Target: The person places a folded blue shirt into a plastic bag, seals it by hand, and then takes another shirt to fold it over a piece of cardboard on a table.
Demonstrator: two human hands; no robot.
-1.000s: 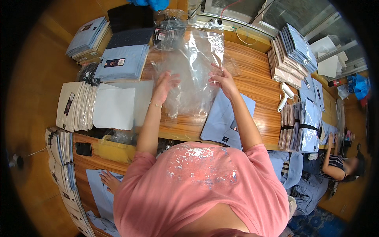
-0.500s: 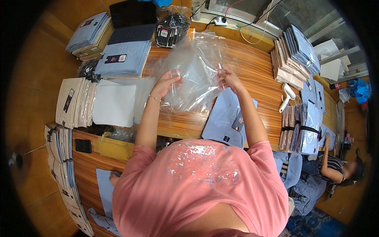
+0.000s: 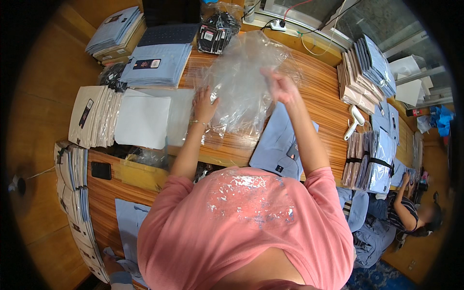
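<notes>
Wood-grain table [image 3: 321, 96] spans the frame. Main thing: loose pile of clear plastic bags [image 3: 241, 82], upper centre, crumpled; nothing visible inside.

Folded blue shirt [image 3: 273, 145] lies centre, just below the bags, dark tag on it. Beige shirt stack [image 3: 92, 116] at left, blue shirt stack [image 3: 157, 63] upper left, tag on top. Right side: strapped bundle [image 3: 379, 164], shirts in clear film, black band round it. Laptop [image 3: 166, 36] behind the blue stack. Clear bag of black packets [image 3: 215, 34] top centre, full.

Left hand [image 3: 205, 104]: fingers long and slightly spread, laid on the bags' left edge, no grip visible. Right hand [image 3: 285, 87]: over the bags' right side; motion blur, can't tell how far its fingers are closed or whether it has film. White lint roller [image 3: 355, 121] right, black phone [image 3: 101, 170] lower left.

Hidden/unclear: right forearm covers part of the folded shirt; laptop screen cut off at top; bag count unreadable; co-worker [image 3: 408, 212] at right edge small and blurry.
</notes>
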